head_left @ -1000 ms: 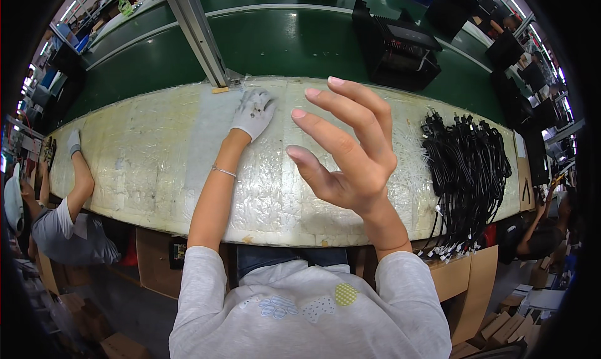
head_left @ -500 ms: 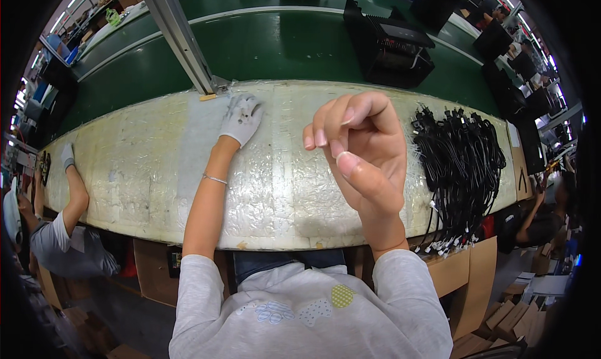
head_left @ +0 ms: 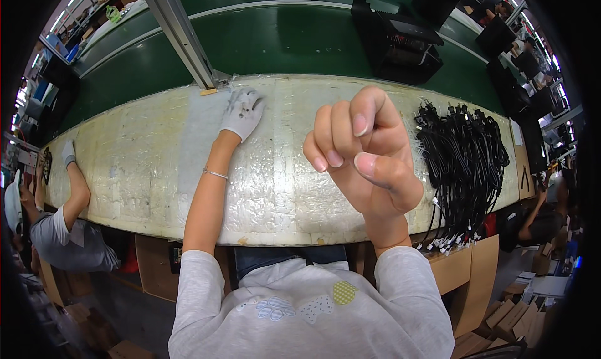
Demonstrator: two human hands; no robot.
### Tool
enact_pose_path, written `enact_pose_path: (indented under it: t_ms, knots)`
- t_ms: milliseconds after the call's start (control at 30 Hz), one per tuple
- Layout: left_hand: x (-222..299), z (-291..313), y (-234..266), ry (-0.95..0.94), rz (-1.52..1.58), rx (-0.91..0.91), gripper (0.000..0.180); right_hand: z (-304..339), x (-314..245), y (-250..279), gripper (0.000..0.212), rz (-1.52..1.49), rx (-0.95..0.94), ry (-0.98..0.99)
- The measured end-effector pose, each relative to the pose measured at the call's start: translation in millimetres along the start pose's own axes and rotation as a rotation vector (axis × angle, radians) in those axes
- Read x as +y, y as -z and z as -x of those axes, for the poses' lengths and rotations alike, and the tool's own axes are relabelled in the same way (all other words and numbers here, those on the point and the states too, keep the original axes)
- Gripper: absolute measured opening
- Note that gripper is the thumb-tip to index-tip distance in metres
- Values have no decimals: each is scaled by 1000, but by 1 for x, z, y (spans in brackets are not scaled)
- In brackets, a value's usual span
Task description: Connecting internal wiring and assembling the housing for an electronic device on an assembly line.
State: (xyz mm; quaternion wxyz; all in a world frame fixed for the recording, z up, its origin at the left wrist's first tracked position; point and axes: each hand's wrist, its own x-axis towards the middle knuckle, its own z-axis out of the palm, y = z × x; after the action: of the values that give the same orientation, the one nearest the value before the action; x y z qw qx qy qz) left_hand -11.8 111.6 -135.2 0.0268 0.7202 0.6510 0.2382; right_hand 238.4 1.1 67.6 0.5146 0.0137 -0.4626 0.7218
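My left hand (head_left: pixel 242 113), in a pale, stained work glove, lies on the film-covered workbench (head_left: pixel 156 165) near its far edge, just right of the metal post's foot. Its fingers are stretched out and I see nothing held. Bare and raised above the bench, my right hand (head_left: pixel 369 152) has its palm side toward me. The fingers curl loosely inward, with the thumb bent close to the index fingertip and nothing between them. To the right of this hand a heap of black power cords (head_left: pixel 462 165) with white connectors is spread over the bench.
A metal post (head_left: pixel 181 36) rises at the bench's far edge. Beyond runs a green conveyor (head_left: pixel 275 40) carrying a black open-topped housing (head_left: pixel 400 43). Cardboard boxes (head_left: pixel 451 271) stand below the near edge. Other people (head_left: pixel 69 240) sit at both sides; one gloved hand rests far left.
My right hand has turned slightly, its fingers curling further and the thumb shifting right. The left hand stays in nearly the same place. The view has shifted slightly.
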Motion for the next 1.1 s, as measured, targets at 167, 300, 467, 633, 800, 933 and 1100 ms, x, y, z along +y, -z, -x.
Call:
enact_pose_path:
  t_ms: [167,300,467,633,800,933,1100]
  knots:
    - [-1,-1,-1,-15,2,-3,31,1,0,0,22,-11,-1,3]
    - [-1,0,-2,-21,5,20,31,1,0,-1,21,-18,-1,3]
    - [-1,1,0,-10,-6,17,31,0,1,0,19,-58,-19,-2]
    - [5,1,3,-17,-4,33,29,-1,1,6,19,-136,-15,-17]
    - [6,2,3,-11,-9,51,28,0,0,7,22,-169,-41,-38]
    - [1,0,1,-26,-14,54,28,-2,0,4,22,-113,-40,-17]
    - [1,0,0,-17,-21,42,28,-2,-1,3,23,-75,-38,-25]
